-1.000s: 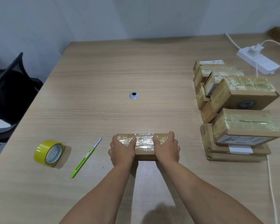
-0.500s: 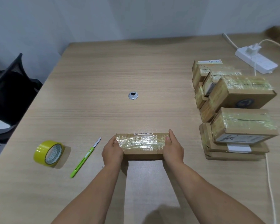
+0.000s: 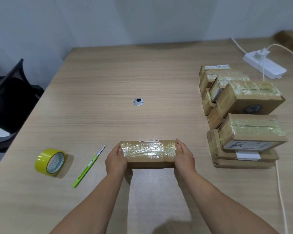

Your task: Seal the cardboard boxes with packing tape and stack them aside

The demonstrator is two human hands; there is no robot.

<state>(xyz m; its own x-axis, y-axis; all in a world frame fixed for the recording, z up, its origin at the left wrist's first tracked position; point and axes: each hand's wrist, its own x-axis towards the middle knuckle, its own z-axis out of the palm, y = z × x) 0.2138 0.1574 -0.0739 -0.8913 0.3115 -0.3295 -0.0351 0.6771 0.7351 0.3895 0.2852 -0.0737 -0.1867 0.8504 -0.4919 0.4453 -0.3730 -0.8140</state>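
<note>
Box (image 3: 148,152), taped, resting on the surface (image 3: 108,78), long axis running hand to hand: left hand (image 3: 116,159) and right hand (image 3: 184,157) each grasping one end; stack of sealed boxes (image 3: 243,119) lies beyond the right hand, the nearer one.

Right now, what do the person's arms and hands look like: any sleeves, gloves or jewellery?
Both forearms are bare as far as the frame's lower edge, with no sleeve in view. The left hand and the right hand wear no gloves. No watch, bracelet or ring shows on either.
</note>
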